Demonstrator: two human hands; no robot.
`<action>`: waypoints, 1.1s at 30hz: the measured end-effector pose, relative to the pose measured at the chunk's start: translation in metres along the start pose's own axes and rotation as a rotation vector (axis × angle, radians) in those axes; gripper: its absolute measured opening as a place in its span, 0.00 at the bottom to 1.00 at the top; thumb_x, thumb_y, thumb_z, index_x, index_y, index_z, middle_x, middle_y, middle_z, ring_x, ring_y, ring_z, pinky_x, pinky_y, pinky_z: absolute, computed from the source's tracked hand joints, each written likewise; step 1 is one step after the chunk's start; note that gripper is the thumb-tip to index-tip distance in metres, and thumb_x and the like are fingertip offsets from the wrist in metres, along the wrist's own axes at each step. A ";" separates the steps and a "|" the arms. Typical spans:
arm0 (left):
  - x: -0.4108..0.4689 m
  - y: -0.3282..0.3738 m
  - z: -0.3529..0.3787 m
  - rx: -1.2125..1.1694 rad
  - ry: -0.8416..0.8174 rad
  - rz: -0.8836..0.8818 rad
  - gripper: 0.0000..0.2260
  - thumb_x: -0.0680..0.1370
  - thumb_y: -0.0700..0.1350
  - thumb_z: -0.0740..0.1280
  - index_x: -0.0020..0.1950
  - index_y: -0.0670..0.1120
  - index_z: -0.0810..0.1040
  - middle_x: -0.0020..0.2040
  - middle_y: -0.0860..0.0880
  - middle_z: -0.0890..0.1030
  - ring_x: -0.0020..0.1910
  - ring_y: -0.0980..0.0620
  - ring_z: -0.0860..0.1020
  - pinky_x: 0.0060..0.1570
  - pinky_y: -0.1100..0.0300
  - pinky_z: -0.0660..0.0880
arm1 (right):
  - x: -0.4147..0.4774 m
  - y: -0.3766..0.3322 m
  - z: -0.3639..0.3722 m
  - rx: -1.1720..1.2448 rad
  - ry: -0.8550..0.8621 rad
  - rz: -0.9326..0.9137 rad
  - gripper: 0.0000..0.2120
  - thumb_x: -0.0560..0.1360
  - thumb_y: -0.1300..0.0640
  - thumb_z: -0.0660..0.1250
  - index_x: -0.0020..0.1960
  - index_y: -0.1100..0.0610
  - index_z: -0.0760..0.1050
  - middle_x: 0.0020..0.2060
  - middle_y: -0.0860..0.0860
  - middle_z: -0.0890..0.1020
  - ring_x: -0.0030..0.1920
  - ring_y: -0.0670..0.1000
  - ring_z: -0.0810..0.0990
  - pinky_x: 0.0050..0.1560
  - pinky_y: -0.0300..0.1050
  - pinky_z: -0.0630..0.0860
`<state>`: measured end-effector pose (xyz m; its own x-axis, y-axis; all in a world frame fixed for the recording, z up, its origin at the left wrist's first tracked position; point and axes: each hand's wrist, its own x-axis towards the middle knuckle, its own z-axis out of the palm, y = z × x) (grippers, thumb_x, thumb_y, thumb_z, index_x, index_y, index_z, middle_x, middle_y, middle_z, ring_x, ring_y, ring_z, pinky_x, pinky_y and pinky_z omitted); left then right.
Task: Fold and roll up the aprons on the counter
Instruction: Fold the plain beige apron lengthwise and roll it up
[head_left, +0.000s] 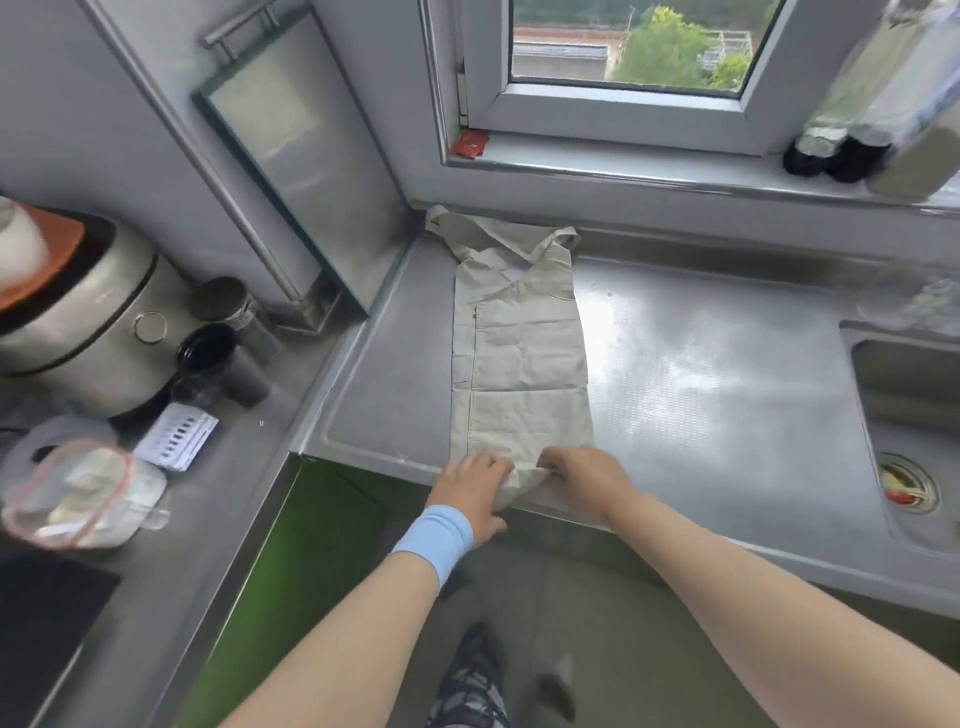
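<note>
Cream cotton, thin and creased: from the head view, the long cream cloth apron lies flat in a narrow folded strip on the grey stainless-steel counter. Its neck loop is toward the window wall and its hem is at the counter's near edge, well to the left of the steel sink basin. I judge the fabric light, soft and limp, with no stiffness of its own. It is likely to slide on the smooth steel, so a roll would need even tension across the full width. The proper hold is the near hem, one hand toward each corner. Both my forearms reach forward, palms down, hands side by side and almost touching at that hem. My left hand, above a light-blue wristband, has its fingers curled over the raised edge of the cloth. My right hand has its fingers bent and pinches the same turned-up fold. The rolling appears only just begun.
</note>
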<state>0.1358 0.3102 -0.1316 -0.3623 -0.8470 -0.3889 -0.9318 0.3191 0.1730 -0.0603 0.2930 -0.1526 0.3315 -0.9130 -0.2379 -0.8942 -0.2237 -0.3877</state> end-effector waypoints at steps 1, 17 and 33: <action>-0.002 0.002 -0.006 -0.036 0.024 -0.032 0.24 0.75 0.48 0.70 0.69 0.53 0.66 0.65 0.49 0.74 0.62 0.45 0.73 0.63 0.52 0.71 | -0.001 -0.001 -0.008 0.014 -0.025 0.021 0.10 0.78 0.47 0.63 0.53 0.50 0.78 0.49 0.50 0.84 0.50 0.57 0.82 0.41 0.46 0.71; 0.001 0.009 -0.121 -0.347 -0.219 -0.153 0.08 0.70 0.48 0.66 0.48 0.53 0.81 0.45 0.49 0.82 0.41 0.47 0.81 0.45 0.55 0.81 | -0.021 0.015 -0.127 0.485 -0.331 0.276 0.13 0.63 0.54 0.74 0.47 0.53 0.83 0.40 0.52 0.84 0.38 0.52 0.83 0.38 0.44 0.81; 0.134 -0.060 -0.084 -0.509 0.151 -0.332 0.26 0.72 0.52 0.72 0.69 0.54 0.68 0.67 0.48 0.72 0.66 0.46 0.70 0.66 0.53 0.68 | 0.106 0.055 -0.080 0.242 -0.166 0.301 0.46 0.66 0.63 0.72 0.76 0.41 0.53 0.63 0.53 0.68 0.63 0.58 0.73 0.56 0.47 0.77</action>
<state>0.1451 0.1417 -0.1182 -0.0131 -0.9290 -0.3700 -0.8529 -0.1828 0.4891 -0.0983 0.1564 -0.1277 0.1282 -0.8537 -0.5048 -0.8684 0.1492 -0.4729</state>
